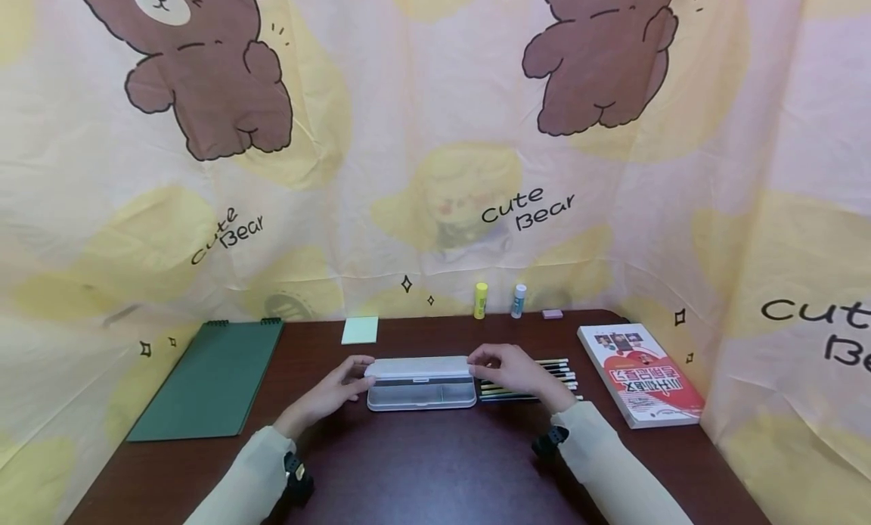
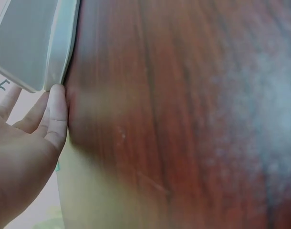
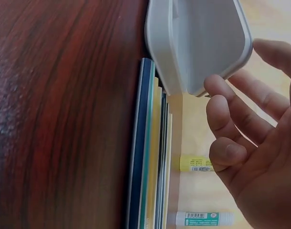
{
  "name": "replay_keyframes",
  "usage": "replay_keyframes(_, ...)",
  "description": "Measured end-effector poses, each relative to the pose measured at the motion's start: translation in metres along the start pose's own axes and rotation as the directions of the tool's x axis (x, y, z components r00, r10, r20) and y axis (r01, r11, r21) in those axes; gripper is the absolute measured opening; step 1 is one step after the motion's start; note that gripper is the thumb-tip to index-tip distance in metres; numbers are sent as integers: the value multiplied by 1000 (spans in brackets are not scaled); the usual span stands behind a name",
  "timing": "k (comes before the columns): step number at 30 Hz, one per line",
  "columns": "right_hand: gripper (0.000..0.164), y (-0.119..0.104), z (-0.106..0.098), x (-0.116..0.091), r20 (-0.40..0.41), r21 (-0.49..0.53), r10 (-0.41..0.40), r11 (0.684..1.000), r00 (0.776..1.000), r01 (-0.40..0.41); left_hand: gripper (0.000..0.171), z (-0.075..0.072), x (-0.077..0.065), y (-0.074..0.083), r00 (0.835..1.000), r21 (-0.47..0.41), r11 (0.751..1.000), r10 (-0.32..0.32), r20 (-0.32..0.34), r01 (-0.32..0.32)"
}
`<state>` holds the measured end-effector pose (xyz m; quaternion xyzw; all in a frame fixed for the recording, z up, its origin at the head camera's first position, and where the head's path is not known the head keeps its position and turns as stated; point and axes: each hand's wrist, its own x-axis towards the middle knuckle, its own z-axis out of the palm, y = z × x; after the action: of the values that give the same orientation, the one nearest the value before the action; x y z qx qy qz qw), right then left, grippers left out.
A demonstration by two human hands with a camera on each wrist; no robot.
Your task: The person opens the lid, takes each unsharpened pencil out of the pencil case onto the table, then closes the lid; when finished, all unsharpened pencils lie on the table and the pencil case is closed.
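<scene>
A white pencil case lies on the table with its lid tilted up at the back, showing a divided tray. My left hand holds the left end of the case; in the left wrist view its thumb presses the corner and the other fingers lie behind. At the right end, my right hand grips the lid's edge, its fingertips against the lid's corner in the right wrist view. Several pencils lie in a row just right of the case, partly hidden under the right hand.
A green spiral pad lies at left, pale green sticky notes behind. Yellow and white-blue glue sticks stand at the back near a pink eraser. A red-and-white book lies at right. A printed cloth hangs behind the table.
</scene>
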<state>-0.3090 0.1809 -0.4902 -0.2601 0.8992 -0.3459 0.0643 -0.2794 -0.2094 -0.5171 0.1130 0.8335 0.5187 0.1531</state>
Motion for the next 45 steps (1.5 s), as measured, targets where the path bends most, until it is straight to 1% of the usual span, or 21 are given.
replay_keyframes(3, 28, 2, 2, -1, 14, -11, -10, 1000, 1000, 10, 52, 0, 0, 0, 1000, -3, 1000, -4, 13, 4)
replay_keyframes(4, 29, 2, 3, -2, 14, -16, -13, 1000, 1000, 14, 52, -1, 0, -1, 1000, 2, 1000, -14, 13, 13)
replay_keyframes(6, 30, 2, 5, -3, 19, -27, -15, 1000, 1000, 15, 53, -1, 1, -1, 1000, 29, 1000, -12, 12, 11)
replay_keyframes(8, 32, 1, 7, -4, 25, -33, -5, 999, 1000, 5, 57, -1, 1, -1, 1000, 56, 998, -7, 8, 6)
replay_keyframes(12, 37, 1, 11, -5, 33, -58, 25, 998, 999, -23, 74, 0, 2, 0, 1000, 104, 995, 3, -7, -2)
replay_keyframes(15, 40, 0, 13, -5, 28, -79, 27, 997, 999, -25, 84, 1, 1, 0, 1000, 135, 991, 3, -15, -1)
replay_keyframes(19, 44, 1, 16, -3, 21, -118, 9, 993, 1000, -6, 88, 3, 2, -3, 1000, 190, 982, 18, -21, -14)
replay_keyframes(23, 46, 2, 18, -2, 14, -156, 6, 988, 1000, -4, 88, 5, 5, -6, 998, 240, 970, 53, -30, -44)
replay_keyframes(26, 47, 0, 18, -2, 14, -158, 17, 987, 1000, -14, 88, 5, 6, -7, 997, 250, 967, 67, -46, -54)
replay_keyframes(31, 47, -3, 18, -2, 16, -160, 24, 987, 1000, -21, 87, 6, 5, -3, 996, 253, 966, 68, -62, -50)
replay_keyframes(37, 47, -7, 18, -3, 8, -197, 25, 980, 1000, -23, 87, 6, 6, -2, 995, 255, 965, 76, -70, -56)
replay_keyframes(45, 46, -5, 18, -4, 23, -191, 35, 981, 999, -30, 89, 8, 4, -4, 995, 260, 964, 75, -69, -54)
